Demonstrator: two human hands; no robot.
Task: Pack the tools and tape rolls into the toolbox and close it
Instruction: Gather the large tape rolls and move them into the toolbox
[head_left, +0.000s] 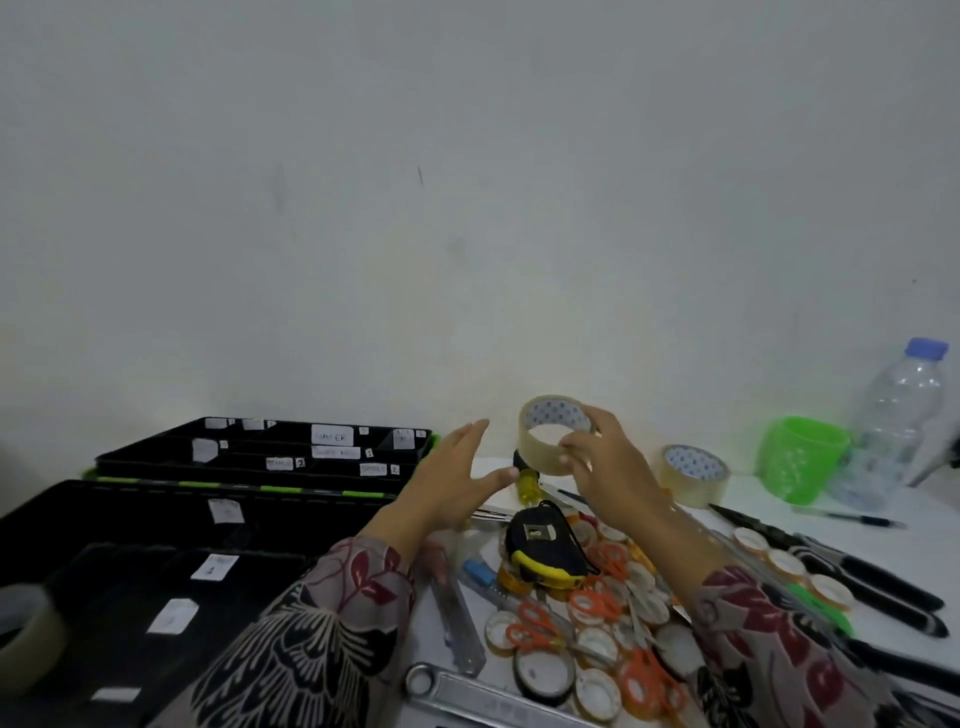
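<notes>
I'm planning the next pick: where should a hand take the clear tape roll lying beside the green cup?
Probably from above: the tape roll lies roughly flat with its open core facing up. Put the thumb inside the core and fingers on the outer wall, on the near-left side, since the green cup stands close on its right.

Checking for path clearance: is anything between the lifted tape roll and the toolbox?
Only the open left hand hovers between the clear packing-tape roll, held by the right hand, and the open black plastic toolbox.
</notes>
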